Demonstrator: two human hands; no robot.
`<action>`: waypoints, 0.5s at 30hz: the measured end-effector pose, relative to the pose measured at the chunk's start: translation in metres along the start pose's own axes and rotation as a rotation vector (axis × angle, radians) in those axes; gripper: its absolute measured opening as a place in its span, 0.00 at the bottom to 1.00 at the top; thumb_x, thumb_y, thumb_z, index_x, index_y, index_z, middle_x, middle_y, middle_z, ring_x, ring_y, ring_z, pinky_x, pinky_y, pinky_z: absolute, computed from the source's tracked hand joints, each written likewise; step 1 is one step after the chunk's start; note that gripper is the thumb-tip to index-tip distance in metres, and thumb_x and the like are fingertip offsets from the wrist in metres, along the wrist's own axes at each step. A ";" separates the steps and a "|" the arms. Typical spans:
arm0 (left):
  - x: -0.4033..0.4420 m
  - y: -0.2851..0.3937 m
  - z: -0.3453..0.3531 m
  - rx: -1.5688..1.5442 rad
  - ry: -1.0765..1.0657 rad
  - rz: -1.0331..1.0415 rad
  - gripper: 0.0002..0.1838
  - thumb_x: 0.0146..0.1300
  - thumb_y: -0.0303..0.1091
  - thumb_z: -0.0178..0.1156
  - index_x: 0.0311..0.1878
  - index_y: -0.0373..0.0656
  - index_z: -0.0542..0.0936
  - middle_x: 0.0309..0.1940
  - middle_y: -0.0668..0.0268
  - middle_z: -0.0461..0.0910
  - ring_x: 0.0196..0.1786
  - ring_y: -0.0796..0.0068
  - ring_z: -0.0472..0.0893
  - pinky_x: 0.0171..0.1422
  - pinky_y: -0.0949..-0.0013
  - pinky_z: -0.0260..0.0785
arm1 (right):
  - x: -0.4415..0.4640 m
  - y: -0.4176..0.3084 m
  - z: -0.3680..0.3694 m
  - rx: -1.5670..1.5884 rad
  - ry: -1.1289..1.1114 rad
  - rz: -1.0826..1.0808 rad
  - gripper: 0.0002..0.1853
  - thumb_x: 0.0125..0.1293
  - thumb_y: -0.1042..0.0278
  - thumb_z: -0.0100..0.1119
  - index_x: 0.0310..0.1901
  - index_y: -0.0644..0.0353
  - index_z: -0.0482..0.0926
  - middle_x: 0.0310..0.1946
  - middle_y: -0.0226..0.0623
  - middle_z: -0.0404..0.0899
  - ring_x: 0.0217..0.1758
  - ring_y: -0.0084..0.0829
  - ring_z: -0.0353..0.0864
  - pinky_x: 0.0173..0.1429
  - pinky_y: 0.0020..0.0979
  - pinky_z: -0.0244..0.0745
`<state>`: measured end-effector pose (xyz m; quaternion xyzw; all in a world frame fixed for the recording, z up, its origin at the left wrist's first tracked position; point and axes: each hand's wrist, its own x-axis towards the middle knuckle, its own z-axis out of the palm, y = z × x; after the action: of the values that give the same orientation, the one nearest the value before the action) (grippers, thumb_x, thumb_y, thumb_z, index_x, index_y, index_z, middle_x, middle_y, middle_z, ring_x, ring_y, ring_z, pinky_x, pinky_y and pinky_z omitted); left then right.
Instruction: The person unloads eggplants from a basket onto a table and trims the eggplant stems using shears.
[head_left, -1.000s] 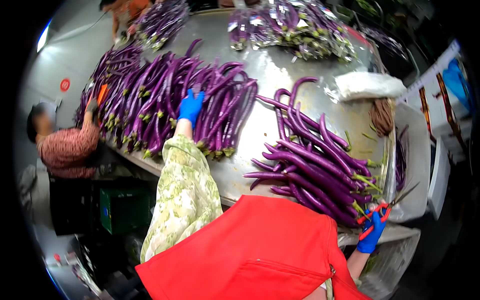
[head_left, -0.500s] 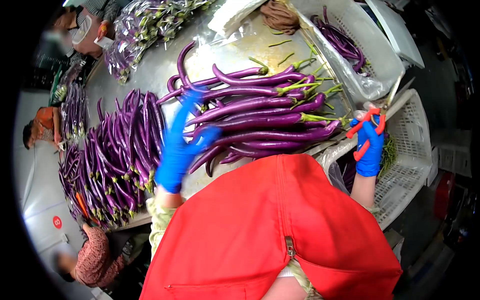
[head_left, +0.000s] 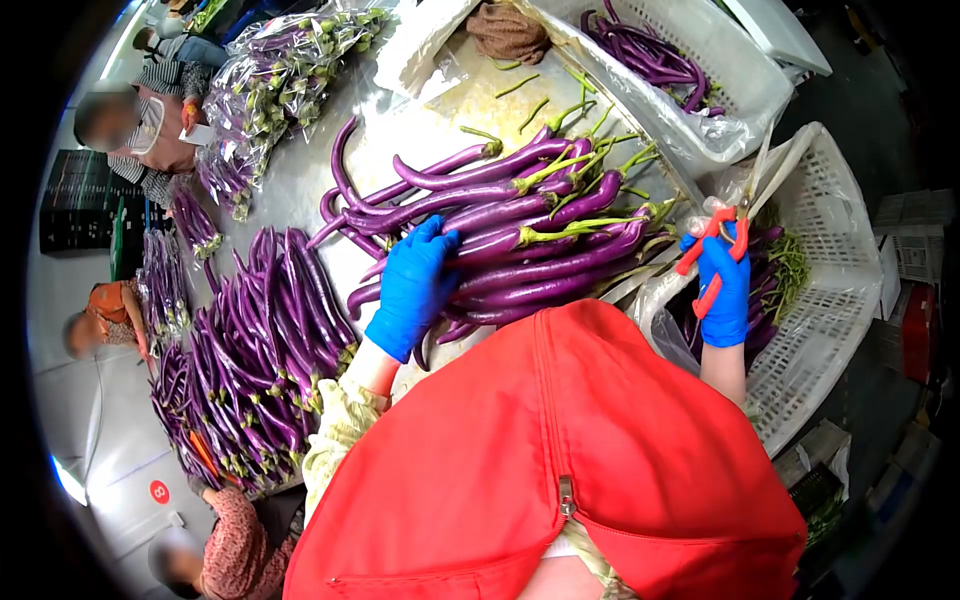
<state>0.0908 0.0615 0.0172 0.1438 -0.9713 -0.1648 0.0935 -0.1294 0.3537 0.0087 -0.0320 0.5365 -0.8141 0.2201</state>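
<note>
Long purple eggplants (head_left: 560,268) lie side by side on the metal table, their green stems pointing to the right. My left hand (head_left: 412,288), in a blue glove, is at the left ends of this pile, its fingers curled round an eggplant (head_left: 496,213). The undersides of those fingers are hidden. Off the table's right edge, my right hand (head_left: 724,290), also gloved in blue, grips red-handled scissors (head_left: 712,243). Their blades point up and away, spread a little apart. Cut green stem pieces (head_left: 516,86) are scattered beyond the pile.
Many eggplants (head_left: 265,335) are stacked to the left, with bagged ones (head_left: 290,70) behind. A white crate (head_left: 810,350) beside my right hand holds eggplants and green stems. Another lined crate (head_left: 745,90) stands farther back, near a brown cloth (head_left: 508,34). Other people (head_left: 235,545) are at the left.
My left hand has moved right and down from above the table onto the eggplants, and its spread fingers have curled. The scissors stay in my right hand. The view has shifted slightly.
</note>
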 end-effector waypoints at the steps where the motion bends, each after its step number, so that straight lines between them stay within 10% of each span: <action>1: 0.003 0.001 0.000 0.013 0.016 0.034 0.25 0.42 0.24 0.66 0.48 0.41 0.75 0.54 0.51 0.72 0.52 0.49 0.74 0.55 0.58 0.69 | 0.002 0.003 0.001 0.022 -0.012 0.010 0.27 0.58 0.76 0.53 0.60 0.65 0.62 0.38 0.37 0.74 0.34 0.29 0.74 0.45 0.28 0.71; 10: 0.040 0.024 0.025 -0.009 0.069 0.233 0.24 0.43 0.22 0.61 0.48 0.42 0.73 0.53 0.54 0.72 0.51 0.51 0.74 0.55 0.57 0.68 | 0.011 0.010 0.013 -0.079 -0.141 0.024 0.29 0.58 0.75 0.53 0.63 0.66 0.60 0.44 0.39 0.73 0.46 0.30 0.74 0.53 0.30 0.69; 15: 0.043 0.020 0.023 -0.060 -0.023 0.008 0.28 0.42 0.26 0.64 0.53 0.42 0.72 0.49 0.53 0.74 0.49 0.52 0.75 0.55 0.57 0.67 | 0.010 0.008 0.002 -0.057 -0.125 0.031 0.29 0.58 0.74 0.53 0.62 0.66 0.61 0.43 0.39 0.73 0.46 0.30 0.74 0.55 0.31 0.68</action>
<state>0.0398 0.0732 0.0089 0.1353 -0.9674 -0.1953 0.0872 -0.1356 0.3455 0.0002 -0.0809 0.5452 -0.7914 0.2646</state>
